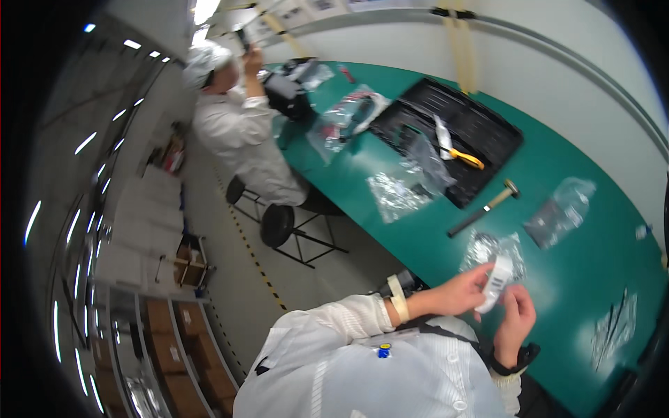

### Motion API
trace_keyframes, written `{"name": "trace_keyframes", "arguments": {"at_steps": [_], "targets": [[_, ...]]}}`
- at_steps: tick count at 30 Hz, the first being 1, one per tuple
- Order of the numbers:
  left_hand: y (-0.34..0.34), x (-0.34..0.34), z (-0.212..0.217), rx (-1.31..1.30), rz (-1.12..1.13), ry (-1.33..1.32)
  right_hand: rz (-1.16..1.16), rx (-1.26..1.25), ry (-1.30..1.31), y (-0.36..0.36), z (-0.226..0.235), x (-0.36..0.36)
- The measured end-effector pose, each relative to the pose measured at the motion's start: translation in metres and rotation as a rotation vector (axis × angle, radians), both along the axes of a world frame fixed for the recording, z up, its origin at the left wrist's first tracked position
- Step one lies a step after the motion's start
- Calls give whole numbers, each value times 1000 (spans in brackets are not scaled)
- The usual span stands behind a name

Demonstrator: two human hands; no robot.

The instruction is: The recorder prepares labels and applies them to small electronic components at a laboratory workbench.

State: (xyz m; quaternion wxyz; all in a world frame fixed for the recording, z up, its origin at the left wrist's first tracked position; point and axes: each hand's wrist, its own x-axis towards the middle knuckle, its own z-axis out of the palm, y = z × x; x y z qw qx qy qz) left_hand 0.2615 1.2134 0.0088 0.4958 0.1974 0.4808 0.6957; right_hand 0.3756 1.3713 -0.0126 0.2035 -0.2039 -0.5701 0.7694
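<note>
Green table top (571, 279), head view, items listed from near to far.

Item: white label strip (496, 284) with dark printed bars, held upright above the near table edge. Left hand (456, 292) pinches its upper part between thumb and fingers; right hand (514, 319) grips its lower end. Both hands are closed on the strip and close together, almost touching.

Item: crinkled clear plastic bag (495, 251), lying on the table just behind the strip.

Item: hammer (486, 206) with a pale wooden handle, flat on the table, beyond the bag.

Item: second clear bag (561, 211), to the right of the hammer.

Item: black tray (481, 132), further back, with a yellow-handled tool (463, 157) lying in it. Another clear bag (397, 195) rests against the tray's near corner.

Item: thin dark pieces in clear wrapping (613, 327), at the right table edge; kind cannot be told.

Item: a co-worker in a white coat (237, 139) and hair cover, at the far end of the table, hands raised. Black stool (279, 223) stands beside this person.
</note>
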Motion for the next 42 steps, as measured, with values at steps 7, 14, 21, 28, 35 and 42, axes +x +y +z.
{"name": "trace_keyframes", "arguments": {"at_steps": [7, 14, 21, 28, 35, 42], "targets": [[-86, -22, 21, -157, 245, 143, 119, 4, -69, -29, -10, -55], [-215, -63, -2, -129, 576, 98, 281, 120, 1, -112, 9, -147], [-348, -116, -22, -110, 698, 127, 401, 96, -6, -248, 28, -232], [-450, -160, -23, -37, 709, 139, 519, 107, 89, -372, 73, -291], [-492, -172, -15, -2, 617, 85, 676, -54, -93, -434, 68, -318], [-511, -173, -34, 18, 568, 123, 812, -442, -347, -474, 57, -355]]}}
